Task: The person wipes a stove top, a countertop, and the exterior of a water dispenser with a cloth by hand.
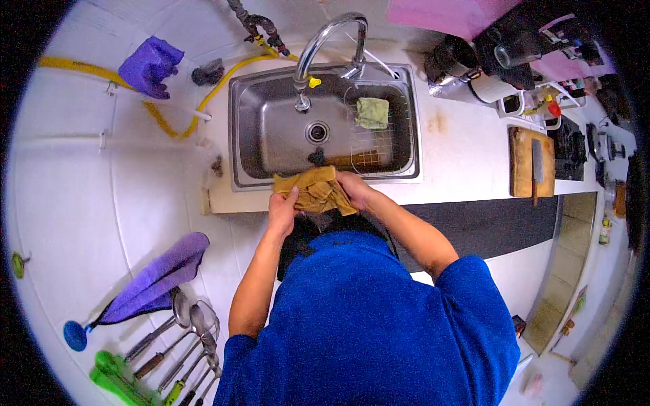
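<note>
I hold a yellow-brown cloth [313,192] in both hands in front of me, at the near edge of the sink [238,177]; I can't tell whether it touches the rim. My left hand [282,208] grips its left end, thumb on top and fingers closed underneath. My right hand [355,190] pinches the right end, though the cloth hides some of the fingertips. The cloth hangs bunched and creased between them.

Beyond it lies the steel basin, with the drain [317,132] near its middle and a small dark thing [316,158] near the cloth. The curved tap [302,68] arches over from the far side. A pale green cloth [372,113] lies on the wire rack [399,132] in the right part of the sink.

Well to the right, a knife [537,161] lies on a wooden board [521,169] — its handle towards me. On the left, a purple cloth [150,66] hangs by the yellow hose [74,63] — and nearer, a purple towel [153,279] hangs beside several metal utensils [181,310].
</note>
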Tool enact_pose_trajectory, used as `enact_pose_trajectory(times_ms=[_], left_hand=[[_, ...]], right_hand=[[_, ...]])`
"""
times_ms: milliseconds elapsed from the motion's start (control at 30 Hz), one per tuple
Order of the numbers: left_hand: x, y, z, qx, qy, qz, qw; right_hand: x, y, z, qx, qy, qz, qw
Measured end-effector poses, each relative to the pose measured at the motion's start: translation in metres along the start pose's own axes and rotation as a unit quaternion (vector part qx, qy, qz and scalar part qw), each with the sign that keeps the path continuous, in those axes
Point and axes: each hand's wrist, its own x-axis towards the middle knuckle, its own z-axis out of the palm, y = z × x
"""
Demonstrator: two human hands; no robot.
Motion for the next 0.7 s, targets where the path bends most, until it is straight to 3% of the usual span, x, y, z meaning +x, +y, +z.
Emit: enact_pose_trajectory(times_ms=[33, 100, 167, 233, 300, 367, 400, 433, 533, 567, 600, 667, 700], left_hand=[[0.003, 0.001, 0.001, 0.004, -0.002, -0.003, 1.0], [0.006, 0.0, 0.001, -0.008, 0.012, 0.11, 0.994], [-0.002, 0.029, 0.009, 0.065, -0.027, 0.082, 0.994], [0.0, 0.049, 0.015, 0.133, -0.072, 0.072, 0.986], [0.002, 0.055, 0.028, 0.338, -0.186, 0.085, 0.919], [-0.014, 0.08, 0.048, 0.523, -0.275, 0.218, 0.777], [-0.019, 0.075, 0.045, 0.511, -0.253, 0.364, 0.736], [-0.037, 0.101, 0.052, 0.512, -0.288, 0.336, 0.736], [-0.037, 0.108, 0.023, 0.416, -0.308, 0.346, 0.782], [-0.029, 0.109, 0.01, 0.378, -0.251, 0.325, 0.83], [-0.019, 0.111, -0.001, 0.336, -0.192, 0.301, 0.872], [0.0, 0.126, -0.012, 0.38, -0.112, 0.266, 0.879], [0.009, 0.135, -0.011, 0.4, -0.089, 0.239, 0.88]], right_hand=[[0.0, 0.002, -0.005, 0.074, -0.003, -0.028, 0.997], [0.01, 0.013, -0.028, 0.094, 0.022, -0.024, 0.995], [0.007, 0.023, -0.029, -0.067, 0.136, -0.109, 0.982], [0.005, 0.024, -0.018, -0.074, 0.153, -0.072, 0.983], [0.004, 0.033, 0.005, 0.173, -0.085, -0.098, 0.976], [0.022, 0.032, 0.023, 0.193, -0.098, -0.182, 0.959], [0.022, 0.03, 0.027, 0.234, -0.128, -0.195, 0.944], [0.016, 0.023, 0.036, 0.272, -0.158, -0.207, 0.926], [-0.021, -0.01, 0.067, 0.218, -0.151, -0.283, 0.922], [-0.024, -0.025, 0.066, 0.208, -0.15, -0.287, 0.923], [-0.024, -0.052, 0.064, 0.125, -0.138, -0.389, 0.902], [-0.032, -0.106, 0.071, -0.044, -0.112, -0.564, 0.817], [-0.042, -0.117, 0.081, -0.037, -0.024, -0.585, 0.809]])
